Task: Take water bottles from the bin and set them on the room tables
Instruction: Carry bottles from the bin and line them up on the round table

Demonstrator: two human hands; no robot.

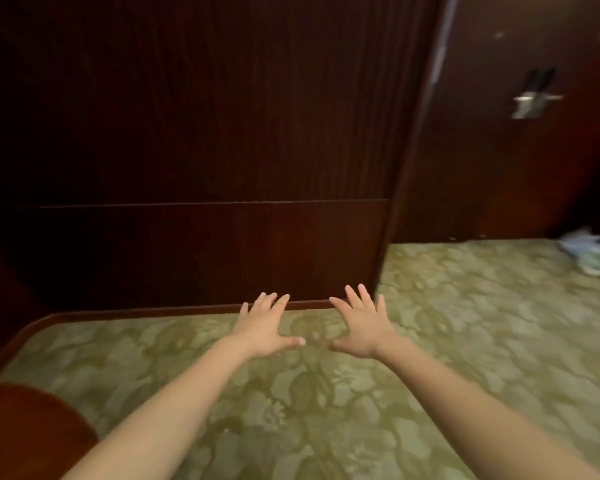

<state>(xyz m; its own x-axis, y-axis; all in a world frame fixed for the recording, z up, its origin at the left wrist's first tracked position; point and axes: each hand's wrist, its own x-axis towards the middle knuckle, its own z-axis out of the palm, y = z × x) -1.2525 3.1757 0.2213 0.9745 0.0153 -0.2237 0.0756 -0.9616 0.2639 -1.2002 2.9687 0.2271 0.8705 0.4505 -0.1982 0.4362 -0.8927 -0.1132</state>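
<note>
Both my arms stretch forward over a green patterned carpet (326, 403). My left hand (265, 325) is palm down with its fingers spread and holds nothing. My right hand (362, 323) mirrors it a short gap to the right, fingers straight and spread, also holding nothing. Neither a water bottle nor a bin shows anywhere in the head view, and no table top is clearly visible.
A dark wooden panelled wall (187, 150) stands straight ahead, close to my fingertips. To its right is a dark door (499, 168) with a metal handle (534, 102). Pale shoes (593, 252) lie on the carpet at far right. A reddish rounded wooden edge (25, 427) sits at bottom left.
</note>
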